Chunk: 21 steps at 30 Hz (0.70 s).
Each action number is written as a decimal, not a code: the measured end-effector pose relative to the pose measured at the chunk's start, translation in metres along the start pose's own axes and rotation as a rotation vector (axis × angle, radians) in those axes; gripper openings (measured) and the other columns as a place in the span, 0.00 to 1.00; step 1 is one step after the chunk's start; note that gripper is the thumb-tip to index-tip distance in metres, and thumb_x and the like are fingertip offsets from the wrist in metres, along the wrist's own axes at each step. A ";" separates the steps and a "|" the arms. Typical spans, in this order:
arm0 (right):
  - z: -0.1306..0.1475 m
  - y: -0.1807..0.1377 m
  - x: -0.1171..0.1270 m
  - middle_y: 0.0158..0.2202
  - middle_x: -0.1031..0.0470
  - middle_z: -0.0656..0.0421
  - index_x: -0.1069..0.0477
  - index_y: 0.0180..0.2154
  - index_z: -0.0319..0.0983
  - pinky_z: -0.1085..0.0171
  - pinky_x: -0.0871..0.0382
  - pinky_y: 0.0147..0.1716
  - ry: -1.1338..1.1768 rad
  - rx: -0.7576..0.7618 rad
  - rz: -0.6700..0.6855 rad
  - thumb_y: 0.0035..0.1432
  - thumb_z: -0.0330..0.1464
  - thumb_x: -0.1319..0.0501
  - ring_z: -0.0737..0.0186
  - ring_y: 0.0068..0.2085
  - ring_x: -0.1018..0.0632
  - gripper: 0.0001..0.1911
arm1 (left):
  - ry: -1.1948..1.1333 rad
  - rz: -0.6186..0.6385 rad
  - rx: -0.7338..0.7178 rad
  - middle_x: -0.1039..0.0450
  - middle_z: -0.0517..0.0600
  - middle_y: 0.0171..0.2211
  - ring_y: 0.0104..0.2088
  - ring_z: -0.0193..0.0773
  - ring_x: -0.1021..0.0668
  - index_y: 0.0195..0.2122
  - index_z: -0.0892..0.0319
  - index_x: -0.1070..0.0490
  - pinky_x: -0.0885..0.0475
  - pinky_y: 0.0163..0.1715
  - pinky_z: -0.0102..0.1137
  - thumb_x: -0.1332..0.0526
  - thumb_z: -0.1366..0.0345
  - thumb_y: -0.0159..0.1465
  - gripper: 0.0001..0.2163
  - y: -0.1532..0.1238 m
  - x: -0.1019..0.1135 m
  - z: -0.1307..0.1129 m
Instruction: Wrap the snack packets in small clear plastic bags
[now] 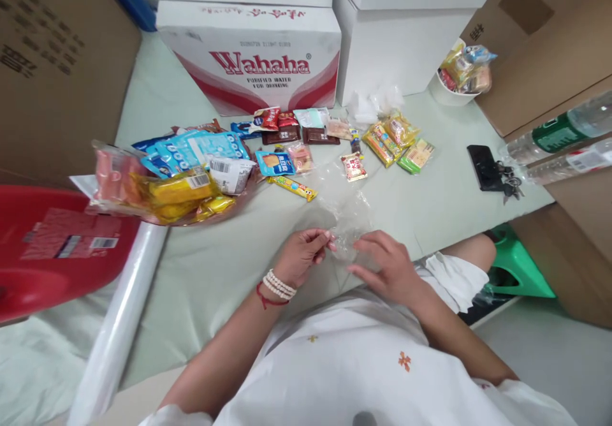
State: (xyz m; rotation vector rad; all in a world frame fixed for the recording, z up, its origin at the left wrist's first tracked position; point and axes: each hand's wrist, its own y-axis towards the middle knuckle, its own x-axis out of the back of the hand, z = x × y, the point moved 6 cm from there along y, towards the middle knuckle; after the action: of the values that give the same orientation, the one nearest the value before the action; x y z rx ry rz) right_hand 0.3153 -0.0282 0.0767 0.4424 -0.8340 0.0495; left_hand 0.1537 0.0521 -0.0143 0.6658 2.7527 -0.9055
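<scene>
My left hand (pixel 302 255), with bead bracelets and a red string at the wrist, pinches the edge of a clear plastic bag (pixel 345 212) near the table's front edge. My right hand (pixel 386 262) holds the same bag from the other side, fingers curled on the film. The bag is see-through and crumpled, and looks empty. Beyond it lie several small snack packets: a yellow bar (pixel 292 187), a blue packet (pixel 274 162), a small red-and-white packet (pixel 354 166), and yellow and green packs (pixel 396 140).
A heap of snacks (pixel 168 187) fills a dish at left beside a red bin (pixel 43 247) and a plastic film roll (pixel 117 327). A Wahaha box (pixel 253 53), white boxes and cardboard cartons ring the table. A phone with keys (pixel 490 169), water bottles (pixel 559 134), a white bowl (pixel 454 93).
</scene>
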 end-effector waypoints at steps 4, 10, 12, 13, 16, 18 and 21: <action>-0.003 -0.005 -0.038 0.45 0.22 0.51 0.27 0.57 0.44 0.60 0.26 0.38 -0.015 -0.049 0.086 0.69 0.41 0.38 0.56 0.42 0.22 0.18 | 0.009 0.001 -0.004 0.25 0.46 0.24 0.18 0.26 0.37 0.31 0.61 0.21 0.47 0.19 0.28 0.27 0.45 0.51 0.22 -0.002 0.000 0.000; -0.021 -0.005 -0.040 0.40 0.23 0.55 0.24 0.47 0.45 0.61 0.28 0.34 0.273 -0.324 -0.008 0.70 0.41 0.41 0.60 0.35 0.24 0.11 | -0.009 -0.001 0.037 0.23 0.47 0.28 0.18 0.25 0.35 0.35 0.61 0.20 0.46 0.19 0.27 0.24 0.49 0.48 0.21 -0.005 0.001 0.003; -0.023 -0.004 -0.044 0.40 0.23 0.55 0.24 0.45 0.45 0.61 0.29 0.35 0.259 -0.353 -0.001 0.69 0.40 0.39 0.60 0.36 0.24 0.09 | -0.026 0.007 0.036 0.22 0.47 0.28 0.18 0.25 0.34 0.36 0.61 0.20 0.46 0.19 0.26 0.23 0.52 0.48 0.21 -0.005 0.001 0.004; -0.024 -0.004 -0.047 0.40 0.23 0.55 0.24 0.45 0.44 0.61 0.29 0.36 0.245 -0.351 0.008 0.68 0.40 0.38 0.59 0.37 0.23 0.09 | -0.032 0.012 0.034 0.22 0.47 0.28 0.18 0.25 0.34 0.37 0.61 0.21 0.45 0.19 0.26 0.23 0.53 0.48 0.21 -0.004 0.000 0.004; -0.027 -0.004 -0.054 0.40 0.22 0.54 0.24 0.44 0.43 0.60 0.29 0.39 0.225 -0.351 0.017 0.69 0.38 0.39 0.57 0.40 0.22 0.07 | -0.038 0.022 0.030 0.22 0.48 0.29 0.19 0.25 0.34 0.38 0.62 0.22 0.44 0.20 0.25 0.24 0.57 0.48 0.20 -0.004 0.000 0.006; -0.029 -0.005 -0.056 0.37 0.22 0.56 0.23 0.43 0.43 0.61 0.30 0.39 0.252 -0.375 0.021 0.69 0.37 0.40 0.59 0.37 0.23 0.08 | -0.035 0.016 0.032 0.21 0.48 0.29 0.18 0.25 0.34 0.38 0.62 0.23 0.44 0.20 0.25 0.25 0.59 0.48 0.19 -0.003 0.001 0.007; -0.034 -0.006 -0.057 0.34 0.22 0.58 0.23 0.40 0.44 0.62 0.31 0.37 0.319 -0.424 0.025 0.69 0.36 0.40 0.60 0.34 0.24 0.07 | -0.015 0.006 0.040 0.21 0.47 0.28 0.18 0.25 0.34 0.41 0.62 0.25 0.43 0.20 0.25 0.27 0.62 0.47 0.20 -0.003 0.001 0.007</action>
State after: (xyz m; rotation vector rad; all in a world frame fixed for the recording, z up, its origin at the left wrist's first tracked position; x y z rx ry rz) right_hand 0.3018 -0.0130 0.0132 0.0210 -0.5159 -0.0331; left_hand 0.1520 0.0462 -0.0191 0.6708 2.7246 -0.9621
